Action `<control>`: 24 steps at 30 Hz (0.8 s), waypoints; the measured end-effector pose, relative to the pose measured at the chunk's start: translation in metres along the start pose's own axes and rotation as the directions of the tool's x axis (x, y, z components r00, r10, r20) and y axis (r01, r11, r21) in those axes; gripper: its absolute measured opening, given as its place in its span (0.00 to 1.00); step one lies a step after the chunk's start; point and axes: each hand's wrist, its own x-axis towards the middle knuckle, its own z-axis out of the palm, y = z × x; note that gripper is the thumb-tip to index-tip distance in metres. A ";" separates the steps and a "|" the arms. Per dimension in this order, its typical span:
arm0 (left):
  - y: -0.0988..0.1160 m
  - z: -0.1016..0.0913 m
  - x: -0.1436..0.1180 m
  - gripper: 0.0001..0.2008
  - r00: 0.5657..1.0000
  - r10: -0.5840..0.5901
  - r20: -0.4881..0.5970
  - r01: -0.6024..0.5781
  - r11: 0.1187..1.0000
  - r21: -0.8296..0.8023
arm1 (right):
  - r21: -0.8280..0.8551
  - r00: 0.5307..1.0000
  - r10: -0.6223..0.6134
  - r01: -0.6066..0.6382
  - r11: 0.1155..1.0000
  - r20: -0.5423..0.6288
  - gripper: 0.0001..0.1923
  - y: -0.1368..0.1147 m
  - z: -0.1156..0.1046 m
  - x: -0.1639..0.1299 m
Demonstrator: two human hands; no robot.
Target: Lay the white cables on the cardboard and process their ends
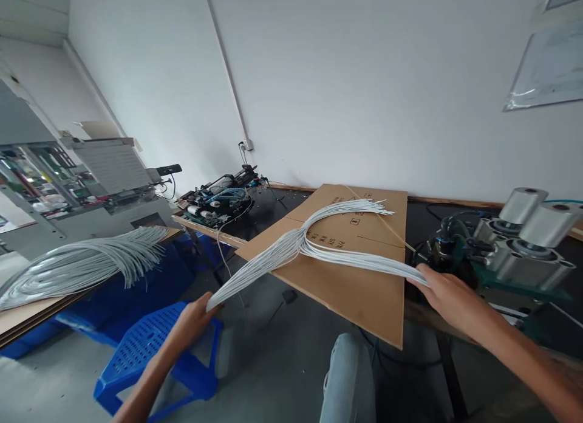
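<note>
Left hand grips 1 end of the white wire bundle fanned across the cardboard sheet, right hand clasps the other; a second bundle lies on the left counter.

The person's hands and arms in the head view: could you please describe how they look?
Both arms are bare, with no sleeves in view. The left hand and right hand wear no gloves, and no rings or watch show. Each forearm reaches in from the bottom edge.
</note>
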 end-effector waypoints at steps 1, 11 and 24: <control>-0.006 -0.007 0.011 0.16 1.000 0.017 -0.005 -0.017 0.998 0.057 | -0.007 1.000 0.000 0.000 1.000 0.010 0.14 0.007 0.003 -0.003; -0.054 0.115 -0.031 0.20 0.982 0.102 0.159 -0.117 0.989 0.093 | 0.013 0.990 0.036 -0.038 0.999 0.138 0.27 0.004 0.089 -0.084; -0.063 0.049 0.064 0.04 0.975 0.012 -0.220 0.046 0.966 0.254 | -0.293 0.986 0.153 -0.167 0.941 -0.070 0.20 0.004 0.028 -0.087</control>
